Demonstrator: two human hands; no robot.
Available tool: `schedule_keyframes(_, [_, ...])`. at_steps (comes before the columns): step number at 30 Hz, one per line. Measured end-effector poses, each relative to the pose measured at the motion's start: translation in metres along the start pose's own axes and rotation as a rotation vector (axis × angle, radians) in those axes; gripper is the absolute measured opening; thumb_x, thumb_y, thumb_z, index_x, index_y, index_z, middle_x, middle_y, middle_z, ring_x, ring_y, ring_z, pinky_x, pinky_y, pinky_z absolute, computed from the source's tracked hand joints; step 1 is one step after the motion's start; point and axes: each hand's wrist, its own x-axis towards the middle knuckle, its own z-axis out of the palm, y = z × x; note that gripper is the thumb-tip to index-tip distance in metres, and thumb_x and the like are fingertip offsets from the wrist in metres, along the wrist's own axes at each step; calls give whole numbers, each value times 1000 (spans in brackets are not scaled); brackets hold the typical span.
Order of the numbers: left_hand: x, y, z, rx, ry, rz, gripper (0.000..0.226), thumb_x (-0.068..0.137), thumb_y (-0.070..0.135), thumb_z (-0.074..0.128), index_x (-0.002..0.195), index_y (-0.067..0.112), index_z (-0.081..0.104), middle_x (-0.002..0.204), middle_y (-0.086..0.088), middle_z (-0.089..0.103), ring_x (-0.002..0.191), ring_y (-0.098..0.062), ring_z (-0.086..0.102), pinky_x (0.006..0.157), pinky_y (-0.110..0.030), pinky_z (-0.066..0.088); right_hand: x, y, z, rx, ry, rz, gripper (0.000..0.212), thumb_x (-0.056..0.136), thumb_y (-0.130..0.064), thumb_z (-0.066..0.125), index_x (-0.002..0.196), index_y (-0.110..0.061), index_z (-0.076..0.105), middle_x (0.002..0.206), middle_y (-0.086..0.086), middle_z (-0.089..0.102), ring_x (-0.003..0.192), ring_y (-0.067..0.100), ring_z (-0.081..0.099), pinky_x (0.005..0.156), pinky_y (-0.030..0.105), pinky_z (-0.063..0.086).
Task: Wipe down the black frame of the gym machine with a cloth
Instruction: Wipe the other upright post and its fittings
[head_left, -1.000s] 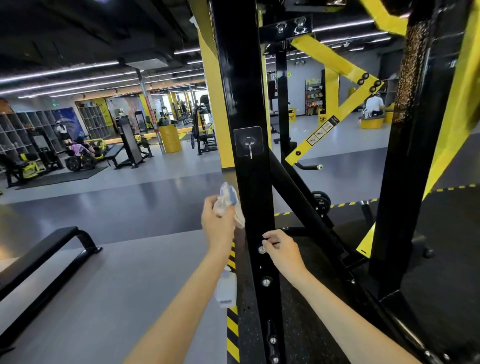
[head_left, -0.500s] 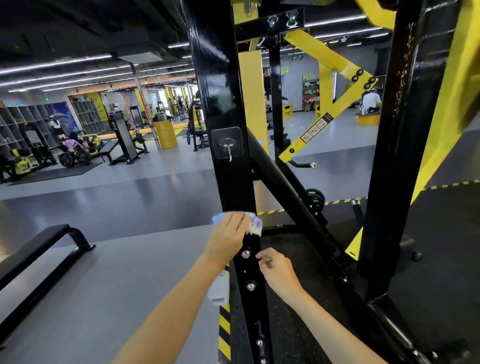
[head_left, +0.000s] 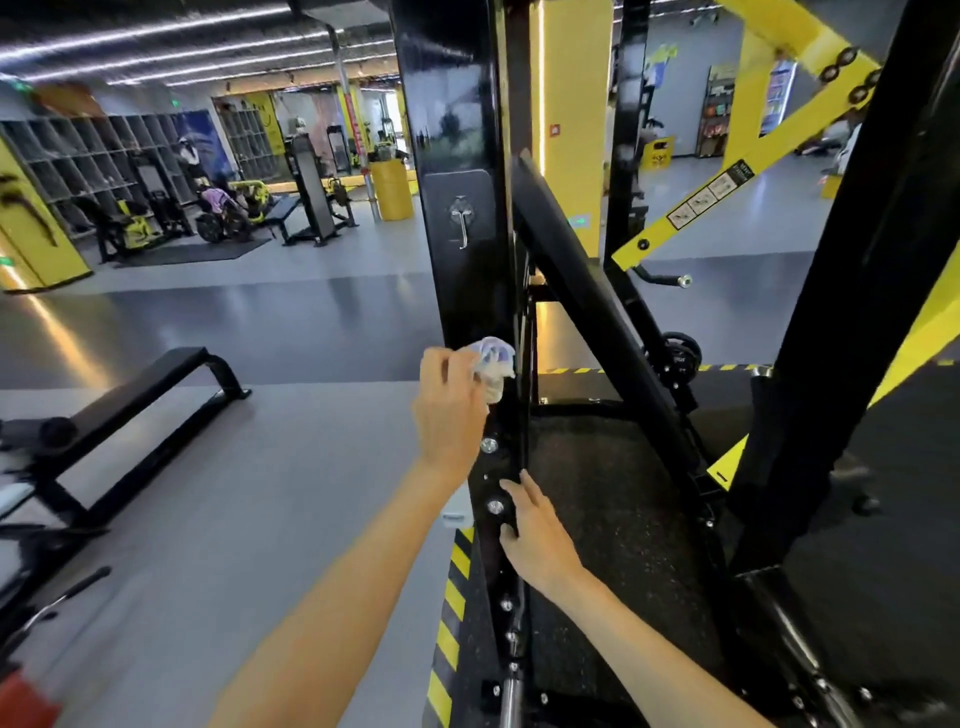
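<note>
A glossy black upright post (head_left: 457, 130) of the gym machine frame rises in the middle of the view, with a metal hook plate and several bolts lower down. My left hand (head_left: 449, 410) grips a crumpled white and blue cloth (head_left: 493, 364) and presses it against the post's front face below the hook. My right hand (head_left: 535, 535) rests on the post's right edge lower down, fingers curled round it near the bolts. A black diagonal brace (head_left: 597, 322) slopes down to the right behind the post.
A second black upright (head_left: 852, 312) stands at the right, with yellow arms (head_left: 737, 176) behind. A black flat bench (head_left: 140, 395) lies at the left. Black and yellow hazard tape (head_left: 452, 613) edges the dark rubber mat (head_left: 613, 519). People and machines are far at the back left.
My left hand with the cloth has moved onto the post's front and slid slightly along it. My right hand has slipped lower on the post. The view has shifted closer.
</note>
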Motion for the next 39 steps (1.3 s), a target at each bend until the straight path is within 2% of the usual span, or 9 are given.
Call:
schedule_keyframes(4, [-8,-1,36,-8,7,-32,12,90,4,58,100,3,63,95,-6,56,82,-6,50,61,-25,48,-6,15,13,19,-96,3,55,99,-14,47,148,-28,25,161,0,4,137,25,36,84,38,47])
schedule_keyframes(8, [-66,-22,61,184,-180,449,20,80,0,66,101,4,64,92,-12,65,86,-24,53,66,-30,52,-16,33,27,96,-125,78,54,99,-12,45,148,-26,27,161,-1,6,145,20,23,96,34,47])
schedule_keyframes(15, [-96,-45,66,437,-565,732,34,63,5,80,95,5,69,93,-12,66,82,-27,64,66,-34,56,-32,47,56,138,-164,152,49,98,-9,47,144,-22,35,159,1,18,147,17,16,112,30,30])
schedule_keyframes(19, [-130,-85,58,431,-642,398,44,38,6,89,77,12,69,78,-4,62,74,-19,55,49,-27,48,-35,48,59,91,-157,139,49,99,-11,45,146,-21,33,161,-2,11,147,15,14,110,27,30])
schedule_keyframes(22, [-131,-79,40,281,-492,187,15,81,13,68,93,13,59,85,9,51,72,-10,42,59,-30,42,-35,48,54,33,-144,121,58,99,-11,46,152,-18,22,162,-2,-1,148,16,10,110,27,30])
schedule_keyframes(27, [-95,-63,54,12,-257,371,22,82,0,62,103,6,58,98,-4,52,83,-18,49,67,-23,44,-22,39,60,-100,-84,16,78,99,-15,45,153,-11,-11,158,4,-24,148,17,-14,121,28,7])
schedule_keyframes(30, [-121,-103,75,45,-383,457,23,74,-6,72,94,2,66,94,-10,59,88,-22,49,74,-30,49,-16,40,67,-136,-99,-3,80,98,-16,46,152,-12,-13,156,1,-27,146,14,-19,122,36,6])
schedule_keyframes(35, [-128,-102,65,-138,-426,183,23,90,5,49,108,17,55,107,-2,45,95,-22,48,83,-31,50,-15,51,80,-184,-105,39,89,98,-17,49,145,-15,-27,153,1,-35,143,16,-26,122,39,3])
schedule_keyframes(39, [-130,-111,80,-66,-357,375,18,87,3,56,102,-1,64,104,-10,52,91,-22,50,77,-30,51,-11,40,92,-156,-86,90,93,94,-14,51,146,-12,-27,153,3,-35,144,20,-26,121,43,3])
